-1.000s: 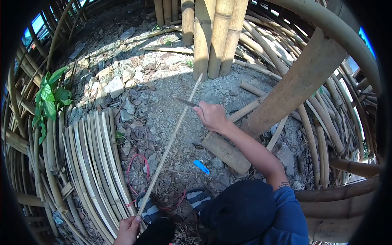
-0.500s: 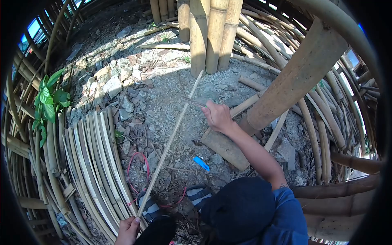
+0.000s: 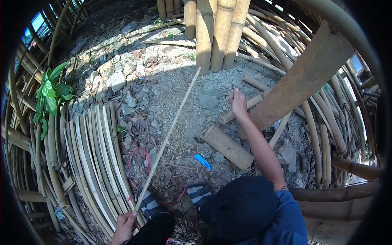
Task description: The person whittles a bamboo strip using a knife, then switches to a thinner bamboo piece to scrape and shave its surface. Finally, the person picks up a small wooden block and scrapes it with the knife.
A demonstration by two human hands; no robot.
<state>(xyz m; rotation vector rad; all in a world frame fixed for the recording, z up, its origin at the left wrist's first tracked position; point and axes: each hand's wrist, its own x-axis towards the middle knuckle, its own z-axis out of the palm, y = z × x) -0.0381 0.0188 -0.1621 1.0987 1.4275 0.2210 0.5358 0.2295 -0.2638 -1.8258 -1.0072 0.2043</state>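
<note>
My left hand (image 3: 123,228), low in the view, is closed round the near end of a long bamboo strip (image 3: 167,141). The strip slants up and away to the right, its far end near the standing bamboo poles. Farther out on the right, my right hand (image 3: 239,103) is closed round a knife. Its thin blade (image 3: 233,80) points away from me and shows almost edge-on; the handle is hidden in my fist. Blade and strip are apart.
A row of split bamboo (image 3: 92,159) lies at left beside a pink cord (image 3: 148,159). A blue object (image 3: 203,161) and a short bamboo piece (image 3: 228,147) lie on the ground. A thick leaning bamboo pole (image 3: 300,77) stands right; upright poles (image 3: 228,36) stand ahead.
My right hand has swung away to the right with the knife, from beside the strip. The blade has turned from pointing left to pointing away. My left hand still holds the strip, with little shift.
</note>
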